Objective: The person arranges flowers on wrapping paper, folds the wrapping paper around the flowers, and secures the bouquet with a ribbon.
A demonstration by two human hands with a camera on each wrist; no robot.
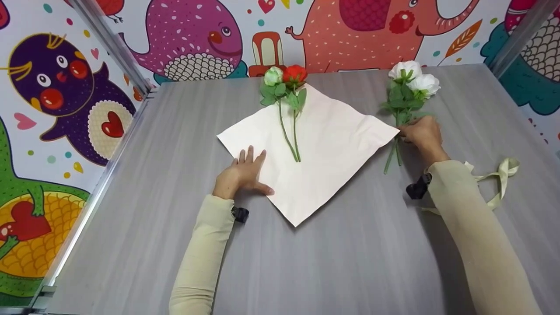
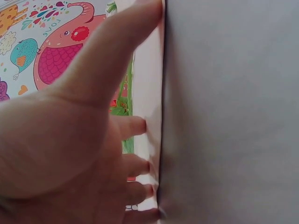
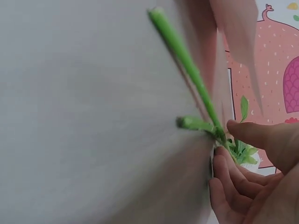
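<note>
A pale pink sheet of wrapping paper lies on the table with one corner toward the person. On it rest a red rose and a pale green-white rose, their stems crossing the paper's upper half. My left hand rests with spread fingers on the paper's lower left edge; its thumb touches that edge. Beside the right corner of the paper, my right hand pinches the green stems of two white roses between thumb and fingers. The roses' heads point to the back of the table.
A cream ribbon lies loosely looped on the grey table, partly behind the right sleeve. Cartoon-printed walls stand at the back and sides, with a metal frame post at the left back corner.
</note>
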